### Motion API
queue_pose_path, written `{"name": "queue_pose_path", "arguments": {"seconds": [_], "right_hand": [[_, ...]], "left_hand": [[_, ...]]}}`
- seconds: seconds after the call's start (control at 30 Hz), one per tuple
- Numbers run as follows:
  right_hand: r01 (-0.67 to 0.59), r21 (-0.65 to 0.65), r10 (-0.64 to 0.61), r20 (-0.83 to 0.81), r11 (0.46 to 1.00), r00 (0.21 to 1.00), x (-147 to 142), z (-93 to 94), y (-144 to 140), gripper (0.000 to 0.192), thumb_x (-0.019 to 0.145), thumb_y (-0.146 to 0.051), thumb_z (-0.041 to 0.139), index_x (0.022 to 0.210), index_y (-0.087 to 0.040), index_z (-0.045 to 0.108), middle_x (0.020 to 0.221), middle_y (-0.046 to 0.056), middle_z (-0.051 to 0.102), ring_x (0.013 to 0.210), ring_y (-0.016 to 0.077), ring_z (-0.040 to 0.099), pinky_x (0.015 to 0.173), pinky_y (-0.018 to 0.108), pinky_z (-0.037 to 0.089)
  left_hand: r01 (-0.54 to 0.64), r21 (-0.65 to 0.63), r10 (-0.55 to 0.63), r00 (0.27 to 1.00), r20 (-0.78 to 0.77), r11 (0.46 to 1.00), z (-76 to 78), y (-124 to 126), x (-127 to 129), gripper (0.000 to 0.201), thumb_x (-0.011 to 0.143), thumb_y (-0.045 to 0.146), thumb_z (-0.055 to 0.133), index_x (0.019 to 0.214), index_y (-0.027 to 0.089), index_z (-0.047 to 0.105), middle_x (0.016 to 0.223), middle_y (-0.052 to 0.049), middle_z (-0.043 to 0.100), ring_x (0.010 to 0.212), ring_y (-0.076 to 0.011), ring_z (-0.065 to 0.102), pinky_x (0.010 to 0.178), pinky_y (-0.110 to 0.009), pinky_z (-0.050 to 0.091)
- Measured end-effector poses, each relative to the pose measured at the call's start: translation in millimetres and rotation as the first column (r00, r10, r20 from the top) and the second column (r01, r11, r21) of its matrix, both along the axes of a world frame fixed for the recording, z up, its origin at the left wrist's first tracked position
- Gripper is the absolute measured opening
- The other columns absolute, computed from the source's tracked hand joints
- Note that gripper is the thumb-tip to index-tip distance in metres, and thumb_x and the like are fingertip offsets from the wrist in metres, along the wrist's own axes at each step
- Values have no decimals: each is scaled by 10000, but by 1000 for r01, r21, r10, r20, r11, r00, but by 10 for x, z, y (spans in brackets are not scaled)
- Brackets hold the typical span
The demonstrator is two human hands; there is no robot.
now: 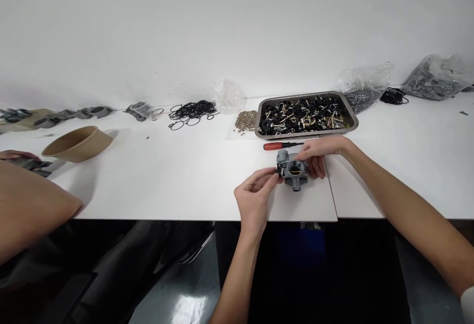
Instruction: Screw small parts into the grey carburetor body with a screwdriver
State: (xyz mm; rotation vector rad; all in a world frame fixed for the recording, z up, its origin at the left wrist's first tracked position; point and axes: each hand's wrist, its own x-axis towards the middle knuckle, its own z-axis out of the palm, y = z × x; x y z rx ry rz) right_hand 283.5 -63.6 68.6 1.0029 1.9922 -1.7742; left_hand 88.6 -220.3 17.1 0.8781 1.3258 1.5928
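While my right hand [318, 155] steadies the grey metal carburetor body [293, 168] from behind, my left hand [255, 193] pinches a small black part [278, 170] against the body's left side. Both hands are closed on their loads: the right wraps the far edge of the casting, the left thumb and forefinger meet on the little part. The body rests on the white table [185, 176] between my 2 hands, its round bore facing up, near the table's front edge.

Just beyond my right hand lies a red-handled screwdriver [281, 145], untouched. Farther beyond it sits a metal tray [307, 115] full of black and brass fittings, and left of the tray a small heap of tiny brass pieces [246, 120]. Beyond my left hand lies a tangle of black rubber rings [192, 111].

I judge the work to be at an early fitting stage: 1 small part is being seated at the side, whether it is fully home I cannot tell, and nothing shows any fastening with the screwdriver yet.

Far off to my left, another person's arm [33, 205] rests on the table beside a brown paper bowl [78, 143].
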Motion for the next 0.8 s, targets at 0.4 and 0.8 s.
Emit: {"name": "queue_pose_path", "arguments": {"seconds": [0.4,0.8], "right_hand": [[0,0,0,11,1000,1000,-18,16,-10,760,739,-868,679,888,-127,758,783,106,765,657,206,738,628,311,635],[11,-13,-11,12,1000,1000,-18,-9,-1,735,735,-857,693,894,-143,754,779,92,771,635,197,741,611,295,635]], "left_hand": [[0,103,17,986,-163,995,30,-38,36,160,776,293,821,896,194,853,826,-56,772,631,-140,687,623,-290,608],[-61,158,84,986,-145,986,-20,-76,134,177,795,269,808,959,229,860,839,-47,754,653,-127,669,614,-275,599]]}}
